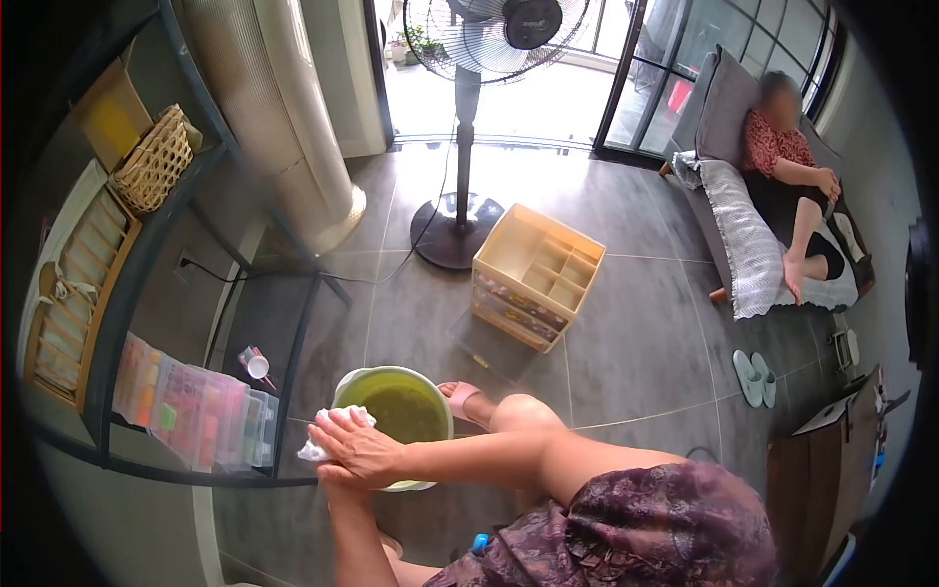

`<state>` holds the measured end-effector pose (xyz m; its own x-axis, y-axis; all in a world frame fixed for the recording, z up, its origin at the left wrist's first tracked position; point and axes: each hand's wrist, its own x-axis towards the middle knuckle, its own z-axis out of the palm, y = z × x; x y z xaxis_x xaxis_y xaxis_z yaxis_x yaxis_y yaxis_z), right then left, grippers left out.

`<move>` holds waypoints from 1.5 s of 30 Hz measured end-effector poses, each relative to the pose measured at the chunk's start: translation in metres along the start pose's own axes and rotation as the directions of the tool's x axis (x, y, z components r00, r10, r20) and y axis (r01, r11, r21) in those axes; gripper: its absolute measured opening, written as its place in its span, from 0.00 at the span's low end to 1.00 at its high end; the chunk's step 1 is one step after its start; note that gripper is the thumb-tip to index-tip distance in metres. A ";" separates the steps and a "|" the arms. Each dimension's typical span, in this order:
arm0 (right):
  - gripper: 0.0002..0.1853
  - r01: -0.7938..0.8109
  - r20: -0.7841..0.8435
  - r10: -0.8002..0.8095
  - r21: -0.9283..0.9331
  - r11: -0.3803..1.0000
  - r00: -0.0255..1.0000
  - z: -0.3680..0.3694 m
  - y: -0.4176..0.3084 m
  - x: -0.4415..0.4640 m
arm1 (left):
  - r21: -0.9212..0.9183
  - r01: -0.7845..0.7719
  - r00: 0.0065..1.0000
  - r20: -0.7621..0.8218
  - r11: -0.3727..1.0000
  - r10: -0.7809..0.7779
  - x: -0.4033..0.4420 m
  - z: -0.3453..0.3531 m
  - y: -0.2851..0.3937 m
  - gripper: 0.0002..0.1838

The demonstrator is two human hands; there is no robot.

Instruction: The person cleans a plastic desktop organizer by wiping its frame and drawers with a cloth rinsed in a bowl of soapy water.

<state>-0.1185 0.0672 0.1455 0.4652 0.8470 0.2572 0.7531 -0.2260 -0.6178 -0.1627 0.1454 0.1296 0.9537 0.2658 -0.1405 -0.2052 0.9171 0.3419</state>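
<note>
A white cloth (315,451) is bunched up beside the rim of a round basin (442,391) of greenish water. My right hand (364,448) presses on the cloth, its fingers wrapped over it. Just below, my left hand (342,476) sits against the underside of the right one; its fingers are mostly hidden. Both hands are at the basin's left edge, near the metal shelf frame.
A beige organizer box (538,264) stands beyond the basin, with a standing fan (465,147) behind it. Shelving (98,391) at the left holds plastic boxes (201,411) and a basket (154,161). A person (780,147) sits on a sofa, near slippers (753,378).
</note>
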 end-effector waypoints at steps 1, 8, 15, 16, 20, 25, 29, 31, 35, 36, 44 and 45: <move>0.34 0.027 0.014 -0.027 0.007 1.000 1.000 0.002 -0.001 -0.001 | 0.011 -0.008 1.000 -0.013 1.000 0.009 0.002 -0.001 0.005 0.24; 0.34 0.149 -0.035 -0.147 0.056 0.987 0.988 -0.013 -0.010 0.001 | 0.030 -0.059 0.998 -0.016 0.998 0.060 -0.002 -0.009 0.021 0.25; 0.28 0.079 -0.365 0.029 0.276 0.958 0.930 -0.043 -0.004 0.013 | 0.031 -0.162 0.957 -0.237 0.986 0.165 0.000 -0.007 0.037 0.24; 0.27 0.060 -0.343 0.086 0.395 0.917 0.935 -0.039 -0.001 0.015 | 0.074 -0.132 0.972 -0.185 0.988 0.144 -0.002 -0.002 0.034 0.23; 0.27 -0.230 0.105 0.261 0.827 0.512 0.960 -0.046 -0.003 0.016 | 0.130 -0.074 0.997 -0.008 0.989 0.076 -0.005 0.013 0.015 0.20; 0.28 -0.209 0.175 0.247 0.971 0.120 0.953 -0.018 0.018 0.028 | 0.235 0.086 0.980 -0.195 0.968 -0.040 -0.013 0.028 -0.001 0.19; 0.32 -0.388 0.367 0.148 0.910 0.145 0.918 -0.034 0.023 0.025 | 0.404 0.013 0.992 -0.121 0.915 0.040 -0.013 0.005 -0.002 0.17; 0.33 -0.448 0.437 0.150 0.892 0.053 0.887 -0.050 0.013 0.029 | 0.082 0.104 0.911 0.392 0.991 -0.128 0.014 -0.041 0.010 0.18; 0.37 -0.476 0.476 -0.042 0.864 -0.163 0.878 -0.075 0.022 0.036 | 0.186 0.116 0.978 -0.191 0.976 -0.080 -0.011 0.013 0.023 0.17; 0.38 -0.470 0.466 -0.074 0.856 -0.214 0.882 -0.079 0.027 0.037 | 0.108 0.096 0.974 -0.217 0.990 -0.070 -0.013 0.022 0.028 0.17; 0.39 -0.451 0.322 -0.321 0.716 -0.533 0.891 -0.090 0.038 0.037 | -0.063 0.063 0.986 -0.153 0.996 -0.072 -0.013 0.021 0.035 0.19; 0.39 -0.459 0.350 -0.300 0.732 -0.504 0.887 -0.089 0.038 0.037 | -0.063 0.074 0.990 -0.114 0.995 -0.081 -0.012 0.019 0.036 0.19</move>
<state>-0.0313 0.0477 0.1978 0.0240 0.9879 0.1533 -0.9334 0.0771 -0.3506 -0.1779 0.1697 0.1611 0.9361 0.2225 -0.2725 -0.1471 0.9512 0.2714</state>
